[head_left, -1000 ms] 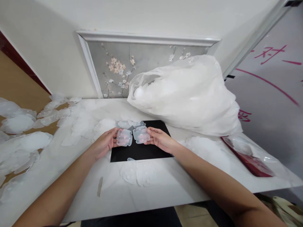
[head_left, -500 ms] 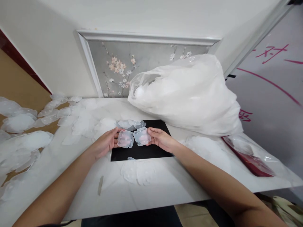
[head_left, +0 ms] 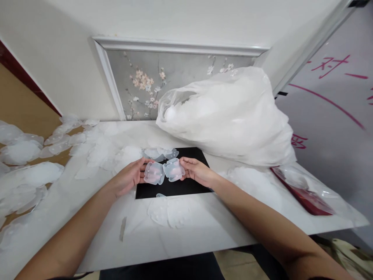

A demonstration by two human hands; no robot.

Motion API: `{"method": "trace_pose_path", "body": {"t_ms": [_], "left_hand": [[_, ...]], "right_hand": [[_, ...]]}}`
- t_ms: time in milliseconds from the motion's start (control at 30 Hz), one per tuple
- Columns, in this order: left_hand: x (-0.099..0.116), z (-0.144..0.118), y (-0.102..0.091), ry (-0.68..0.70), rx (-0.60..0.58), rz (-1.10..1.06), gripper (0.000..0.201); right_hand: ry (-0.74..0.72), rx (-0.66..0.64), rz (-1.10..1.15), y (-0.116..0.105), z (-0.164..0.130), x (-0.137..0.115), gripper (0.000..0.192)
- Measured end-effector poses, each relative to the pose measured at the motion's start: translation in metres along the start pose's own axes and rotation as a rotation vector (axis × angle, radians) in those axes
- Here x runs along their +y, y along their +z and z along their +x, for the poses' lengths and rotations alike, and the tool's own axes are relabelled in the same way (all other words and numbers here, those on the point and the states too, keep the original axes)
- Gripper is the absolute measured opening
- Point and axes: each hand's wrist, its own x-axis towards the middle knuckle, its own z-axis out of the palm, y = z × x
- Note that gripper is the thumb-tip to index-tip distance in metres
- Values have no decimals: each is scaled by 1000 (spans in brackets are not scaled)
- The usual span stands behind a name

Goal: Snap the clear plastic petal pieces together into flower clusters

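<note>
While we work at white table (head_left: 204, 229) under floral wall panel (head_left: 163, 81), left hand (head_left: 128, 179) and right hand (head_left: 198, 172) fingers pinch clear hinged case (head_left: 163, 171) above black mat (head_left: 175, 186); halves now angled closer than before.

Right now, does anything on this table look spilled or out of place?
Yes. Loose clear plastic pieces lie scattered over the table's left side, some past its edge. The big white bag lies slumped, mouth open.

head-worn view, forward and down
</note>
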Motion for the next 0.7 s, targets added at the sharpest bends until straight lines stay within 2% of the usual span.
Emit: {"method": "trace_pose_path", "body": {"t_ms": [400,700], "left_hand": [[-1,2,-3,24,-43,44,43],[-1,0,-2,11,-72,48,41]], "right_hand": [[4,8,-13,0,0,-2,43],[7,17,-59,0,-1,-2,40]]}}
